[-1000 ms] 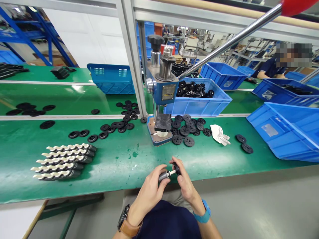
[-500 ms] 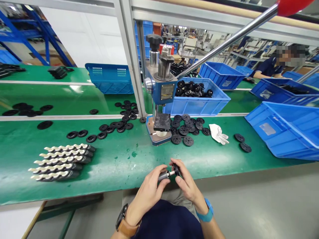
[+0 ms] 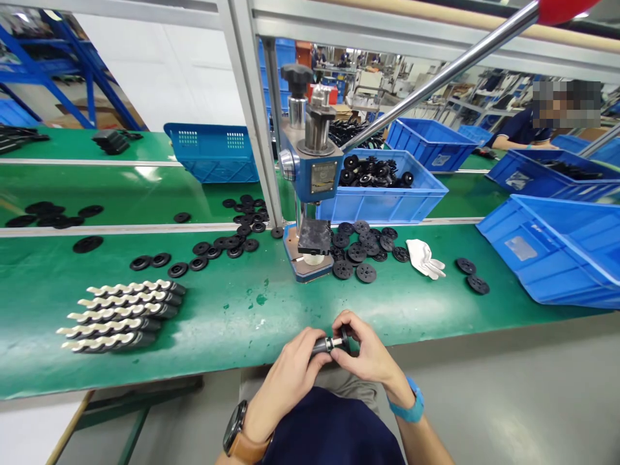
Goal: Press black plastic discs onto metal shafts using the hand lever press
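My left hand (image 3: 299, 366) is wrapped round a dark grey cylinder (image 3: 320, 346) near the table's front edge. A short pale shaft (image 3: 336, 342) sticks out of its right end. My right hand (image 3: 367, 349) grips a black disc (image 3: 345, 338), with fingers at its far edge and the thumb in front. The disc stands on edge at the end of the shaft; whether it is seated there I cannot tell. Beyond my hands stands a blue hand press (image 3: 314, 171) with a black block (image 3: 314, 236) on its base.
Flat black discs (image 3: 367, 273) lie right of the press, beside a white glove (image 3: 425, 259). More discs (image 3: 198, 263) lie to the left. Rows of dark parts with cream tops (image 3: 121, 316) stand front left. Blue bins (image 3: 557, 252) line the right and back. A co-worker (image 3: 526, 132) sits far right.
My right hand has turned and shifted slightly right, its thumb now nearer the shaft. The disc is seen more edge-on. My left hand still holds the cylinder in nearly the same place.
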The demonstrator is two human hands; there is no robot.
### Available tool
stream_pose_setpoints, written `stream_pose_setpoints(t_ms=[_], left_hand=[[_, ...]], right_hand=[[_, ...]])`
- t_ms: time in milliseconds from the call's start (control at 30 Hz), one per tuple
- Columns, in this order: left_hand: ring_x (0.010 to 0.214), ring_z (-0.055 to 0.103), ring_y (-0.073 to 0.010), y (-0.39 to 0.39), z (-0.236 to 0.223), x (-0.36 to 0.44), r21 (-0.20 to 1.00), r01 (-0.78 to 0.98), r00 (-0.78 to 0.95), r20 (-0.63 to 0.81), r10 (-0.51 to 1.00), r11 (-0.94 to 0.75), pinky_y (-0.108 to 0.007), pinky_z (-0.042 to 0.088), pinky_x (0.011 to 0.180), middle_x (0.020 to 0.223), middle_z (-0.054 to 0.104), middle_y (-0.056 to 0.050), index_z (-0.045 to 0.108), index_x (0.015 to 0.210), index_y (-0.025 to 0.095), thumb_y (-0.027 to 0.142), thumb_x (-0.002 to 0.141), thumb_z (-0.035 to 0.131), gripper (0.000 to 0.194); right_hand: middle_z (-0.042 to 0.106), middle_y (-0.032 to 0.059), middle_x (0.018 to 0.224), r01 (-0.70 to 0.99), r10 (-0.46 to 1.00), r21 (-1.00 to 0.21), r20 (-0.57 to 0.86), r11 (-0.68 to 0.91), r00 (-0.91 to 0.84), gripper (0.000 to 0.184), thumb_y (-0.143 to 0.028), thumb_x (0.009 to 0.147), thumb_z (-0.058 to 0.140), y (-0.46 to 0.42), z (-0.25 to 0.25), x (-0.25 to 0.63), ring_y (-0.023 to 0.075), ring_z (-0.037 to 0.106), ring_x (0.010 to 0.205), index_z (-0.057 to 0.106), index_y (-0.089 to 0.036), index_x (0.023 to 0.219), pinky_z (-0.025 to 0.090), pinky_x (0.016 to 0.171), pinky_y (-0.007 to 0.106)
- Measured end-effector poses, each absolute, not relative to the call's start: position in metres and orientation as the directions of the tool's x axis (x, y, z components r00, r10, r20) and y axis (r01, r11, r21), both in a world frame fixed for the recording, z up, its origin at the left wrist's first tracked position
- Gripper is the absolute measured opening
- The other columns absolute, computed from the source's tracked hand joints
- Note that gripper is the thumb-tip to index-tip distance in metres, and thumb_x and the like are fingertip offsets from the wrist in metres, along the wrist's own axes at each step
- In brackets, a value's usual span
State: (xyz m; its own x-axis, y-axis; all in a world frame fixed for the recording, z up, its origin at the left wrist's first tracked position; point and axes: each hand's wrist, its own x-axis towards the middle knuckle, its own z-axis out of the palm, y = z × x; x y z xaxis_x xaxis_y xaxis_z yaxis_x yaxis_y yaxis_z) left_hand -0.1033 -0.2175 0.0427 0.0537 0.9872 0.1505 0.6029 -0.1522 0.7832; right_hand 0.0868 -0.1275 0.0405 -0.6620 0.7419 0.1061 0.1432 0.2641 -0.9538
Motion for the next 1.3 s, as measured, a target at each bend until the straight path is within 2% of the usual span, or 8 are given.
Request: stream_pose_setpoints(t_ms=[133, 233, 333, 433, 733, 1033, 1133, 1300], left_hand=[[0.088, 0.071, -0.0224, -0.217, 0.041, -0.103, 0.769, 0.615, 0.065, 0.166, 0.984, -0.17, -0.034, 0.056, 0.079, 0.102, 0.071, -0.004, 0.058, 0.116, 0.024, 0.02, 0.101, 0.057, 0.015], [0.091, 0.071, -0.0225, -0.217, 0.044, -0.103, 0.757, 0.624, 0.077, 0.186, 0.98, -0.193, -0.034, 0.055, 0.082, 0.105, 0.072, -0.004, 0.057, 0.117, 0.024, 0.021, 0.102, 0.058, 0.016], [0.092, 0.072, -0.0227, -0.216, 0.049, -0.103, 0.75, 0.629, 0.08, 0.199, 0.977, -0.204, -0.033, 0.055, 0.083, 0.106, 0.072, -0.005, 0.056, 0.118, 0.024, 0.021, 0.1, 0.062, 0.02], [0.088, 0.072, -0.0222, -0.214, 0.053, -0.103, 0.752, 0.628, 0.078, 0.192, 0.978, -0.197, -0.032, 0.055, 0.081, 0.102, 0.072, -0.004, 0.055, 0.113, 0.024, 0.021, 0.099, 0.062, 0.016], [0.078, 0.07, -0.0216, -0.21, 0.057, -0.102, 0.828, 0.555, -0.021, 0.104, 0.994, -0.075, -0.031, 0.049, 0.071, 0.091, 0.073, -0.001, 0.055, 0.107, 0.024, 0.028, 0.1, 0.058, 0.008], [0.074, 0.067, -0.0209, -0.216, 0.069, -0.095, 0.89, 0.452, -0.12, -0.002, 0.993, 0.056, -0.031, 0.047, 0.068, 0.083, 0.071, -0.001, 0.057, 0.101, 0.024, 0.036, 0.1, 0.057, 0.012], [0.074, 0.067, -0.0207, -0.212, 0.061, -0.097, 0.91, 0.409, -0.153, -0.002, 0.988, 0.065, -0.031, 0.048, 0.069, 0.083, 0.071, -0.001, 0.059, 0.099, 0.024, 0.034, 0.097, 0.059, 0.011], [0.079, 0.066, -0.0199, -0.203, 0.03, -0.106, 0.962, 0.253, -0.266, -0.03, 0.964, 0.1, -0.031, 0.051, 0.072, 0.086, 0.07, -0.001, 0.062, 0.098, 0.021, 0.034, 0.093, 0.061, 0.014]], right_hand=[[0.063, 0.0036, 0.111, 0.113, 0.743, -0.978, 0.059, 0.178, -0.666, 0.041, -0.017, 0.087, 0.065, -0.13, 0.035, 0.086, 0.0191, 0.063, 0.099, 0.055, -0.025, 0.126, 0.05, 0.09, 0.033], [0.064, 0.006, 0.118, 0.095, 0.715, -0.978, 0.069, 0.187, -0.696, 0.05, -0.02, 0.089, 0.065, -0.127, 0.039, 0.09, 0.0204, 0.063, 0.104, 0.051, -0.025, 0.137, 0.05, 0.093, 0.034], [0.065, 0.0035, 0.107, 0.131, 0.675, -0.959, 0.078, 0.253, -0.733, 0.035, -0.015, 0.082, 0.068, -0.119, 0.05, 0.094, 0.0196, 0.062, 0.096, 0.061, -0.023, 0.115, 0.049, 0.085, 0.032], [0.064, 0.0005, 0.093, 0.15, 0.664, -0.938, 0.102, 0.312, -0.741, 0.022, -0.007, 0.076, 0.065, -0.113, 0.06, 0.094, 0.0176, 0.06, 0.085, 0.061, -0.022, 0.092, 0.047, 0.078, 0.029], [0.064, 0.0015, 0.094, 0.076, 0.646, -0.927, 0.195, 0.366, -0.738, 0.02, -0.008, 0.079, 0.066, -0.11, 0.06, 0.085, 0.0169, 0.06, 0.084, 0.059, -0.022, 0.092, 0.047, 0.075, 0.029], [0.064, 0.0039, 0.094, 0.054, 0.579, -0.846, 0.314, 0.53, -0.753, 0.017, -0.01, 0.085, 0.065, -0.114, 0.062, 0.084, 0.0191, 0.061, 0.086, 0.057, -0.024, 0.092, 0.048, 0.075, 0.031], [0.067, 0.0059, 0.102, 0.1, 0.572, -0.842, 0.268, 0.53, -0.776, 0.02, -0.015, 0.086, 0.069, -0.111, 0.066, 0.084, 0.0208, 0.063, 0.092, 0.06, -0.023, 0.101, 0.051, 0.08, 0.033], [0.07, 0.0077, 0.119, 0.269, 0.595, -0.806, 0.124, 0.527, -0.794, 0.053, -0.021, 0.086, 0.078, -0.09, 0.062, 0.091, 0.0232, 0.068, 0.104, 0.056, -0.025, 0.134, 0.056, 0.091, 0.037]])
